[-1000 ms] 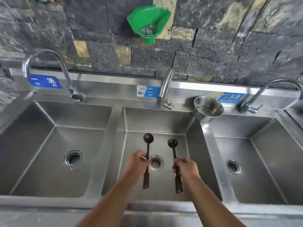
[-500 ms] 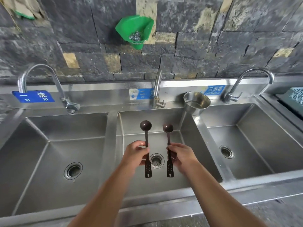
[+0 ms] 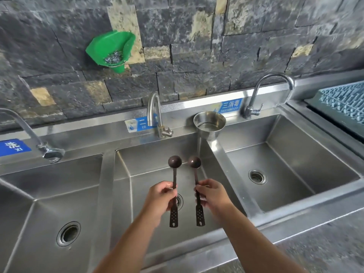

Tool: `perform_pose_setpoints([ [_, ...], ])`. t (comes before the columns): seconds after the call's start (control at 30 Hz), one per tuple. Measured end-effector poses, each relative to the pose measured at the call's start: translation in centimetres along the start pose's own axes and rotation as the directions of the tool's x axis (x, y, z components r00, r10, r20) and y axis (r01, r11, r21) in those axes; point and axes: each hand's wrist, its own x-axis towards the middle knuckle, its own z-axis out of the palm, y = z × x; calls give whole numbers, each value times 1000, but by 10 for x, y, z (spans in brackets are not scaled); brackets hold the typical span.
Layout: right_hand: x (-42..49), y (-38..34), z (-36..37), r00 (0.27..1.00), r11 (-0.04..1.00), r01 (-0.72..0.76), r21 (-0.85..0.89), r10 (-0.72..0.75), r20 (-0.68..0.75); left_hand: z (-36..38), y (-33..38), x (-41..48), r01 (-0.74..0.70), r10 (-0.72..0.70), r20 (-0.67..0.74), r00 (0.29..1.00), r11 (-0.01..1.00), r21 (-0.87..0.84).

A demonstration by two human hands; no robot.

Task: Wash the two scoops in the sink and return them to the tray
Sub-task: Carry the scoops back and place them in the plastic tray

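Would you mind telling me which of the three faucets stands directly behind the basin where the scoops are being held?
The middle faucet, beside the blue "ER" label. Both scoops are over its basin; the left faucet and right faucet serve the neighbouring basins.

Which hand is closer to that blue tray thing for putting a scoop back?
The right hand. It holds its scoop nearer the blue tray, which sits at the far right. The left hand would probably need a longer reach.
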Motion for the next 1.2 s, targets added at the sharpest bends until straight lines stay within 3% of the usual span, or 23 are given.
perform_pose_setpoints([
  [0.17,-28,1,-66,982,990,82,118,-60,-178,75,12,10,-41,26,221,975,997,64],
  [0.27,-61,7,-112,929,974,150,169,-80,-362,131,16,12,-124,68,425,903,987,104],
  [0.4,-131,32,-157,774,953,229,199,-54,-631,198,7,-12,-200,41,680,732,967,157],
  [0.57,-238,85,-172,489,916,309,256,77,-869,243,-14,-90,-229,-69,906,418,957,179],
  [0.73,-348,148,-157,212,859,423,289,216,-953,267,-45,-202,-303,-161,978,132,933,194],
  [0.87,-436,205,-136,14,795,532,292,337,-941,268,-75,-295,-404,-244,967,-75,894,195],
  [1.1,-585,312,-103,-183,685,690,234,478,-859,257,-150,-472,-519,-372,865,-337,840,159],
  [1.2,-640,359,-88,-224,653,725,218,524,-822,244,-185,-542,-541,-418,818,-395,825,161],
])
